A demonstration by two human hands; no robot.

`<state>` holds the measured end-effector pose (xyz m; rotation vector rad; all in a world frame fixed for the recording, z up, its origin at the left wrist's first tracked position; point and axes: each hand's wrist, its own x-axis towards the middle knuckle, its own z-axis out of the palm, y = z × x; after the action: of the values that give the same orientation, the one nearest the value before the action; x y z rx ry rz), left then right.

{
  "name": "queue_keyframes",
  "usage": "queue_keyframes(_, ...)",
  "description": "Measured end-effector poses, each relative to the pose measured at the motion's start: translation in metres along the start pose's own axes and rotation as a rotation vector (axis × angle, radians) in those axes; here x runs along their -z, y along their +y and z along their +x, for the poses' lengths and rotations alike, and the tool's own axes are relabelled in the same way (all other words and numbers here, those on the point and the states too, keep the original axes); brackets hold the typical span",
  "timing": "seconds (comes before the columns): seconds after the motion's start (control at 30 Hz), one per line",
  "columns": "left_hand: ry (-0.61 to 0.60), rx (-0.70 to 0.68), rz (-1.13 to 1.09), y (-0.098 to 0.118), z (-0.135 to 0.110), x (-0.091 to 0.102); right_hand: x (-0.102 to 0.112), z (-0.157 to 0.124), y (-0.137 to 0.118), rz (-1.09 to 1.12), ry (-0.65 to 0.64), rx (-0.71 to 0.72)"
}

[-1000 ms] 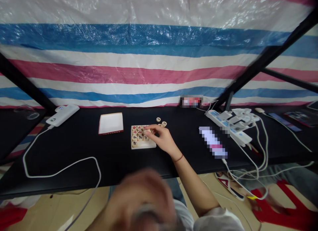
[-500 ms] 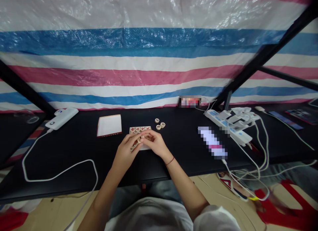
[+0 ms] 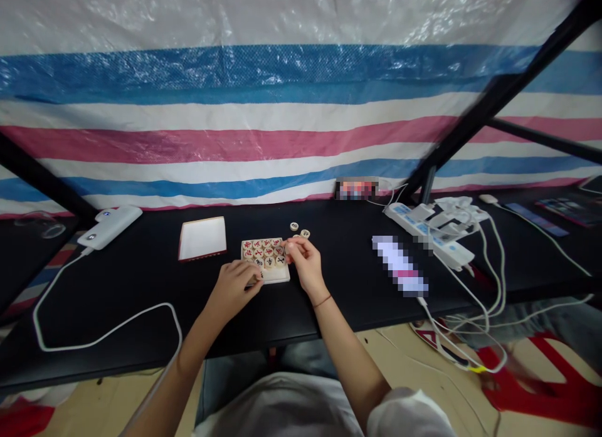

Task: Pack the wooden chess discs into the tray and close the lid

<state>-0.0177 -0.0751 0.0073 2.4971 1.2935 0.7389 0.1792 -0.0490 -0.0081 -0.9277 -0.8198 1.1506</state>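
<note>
Curling over white box (image 3: 277,276) at near L corner, L hand (image 3: 236,282) hides its grip (can't tell); R hand (image 3: 306,264), fingertips bunched, hold unclear, could jostle boxed discs (image 3: 268,251) w/ a sideways brush; loose discs (image 3: 294,226) lie beyond.

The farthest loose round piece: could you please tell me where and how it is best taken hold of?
Probably by its rim, from above and slightly left: the piece is a low disc lying flat on the table, and another loose piece sits close on its right.
</note>
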Motion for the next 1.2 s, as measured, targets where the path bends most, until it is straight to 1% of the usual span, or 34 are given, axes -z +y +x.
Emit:
queue_keyframes(0.17, -0.035, -0.021, 0.089, -0.003, 0.003, -0.002, -0.002, -0.002, 0.001, -0.011, -0.005, -0.023)
queue_keyframes(0.3, -0.034, -0.079, 0.120, -0.008, 0.003, -0.003, -0.001, -0.002, 0.001, -0.026, -0.020, -0.023)
queue_keyframes(0.43, -0.010, -0.169, 0.162, -0.014, -0.003, -0.010, -0.001, -0.002, 0.003, -0.065, -0.050, -0.021)
queue_keyframes(0.53, 0.027, -0.172, 0.199, -0.019, -0.009, -0.015, 0.002, -0.006, 0.006, -0.138, -0.092, 0.015)
queue_keyframes(0.63, 0.069, -0.120, 0.210, -0.024, -0.013, -0.018, 0.003, -0.017, 0.004, -0.311, -0.153, 0.137)
queue_keyframes(0.73, 0.107, -0.086, 0.161, -0.028, -0.015, -0.019, 0.002, -0.031, -0.003, -0.579, -0.264, 0.266)
queue_keyframes(0.83, 0.136, -0.070, 0.116, -0.030, -0.016, -0.019, -0.005, -0.040, -0.008, -0.837, -0.365, 0.341)
queue_keyframes(1.0, 0.139, -0.063, 0.082, -0.029, -0.017, -0.021, -0.013, -0.042, -0.007, -1.146, -0.414, 0.372)
queue_keyframes(1.07, 0.142, -0.067, 0.065, -0.028, -0.017, -0.021, -0.014, -0.042, -0.006, -1.208, -0.419, 0.379)
queue_keyframes(1.2, 0.149, -0.063, 0.034, -0.027, -0.017, -0.023, -0.014, -0.045, -0.007, -1.261, -0.402, 0.370)
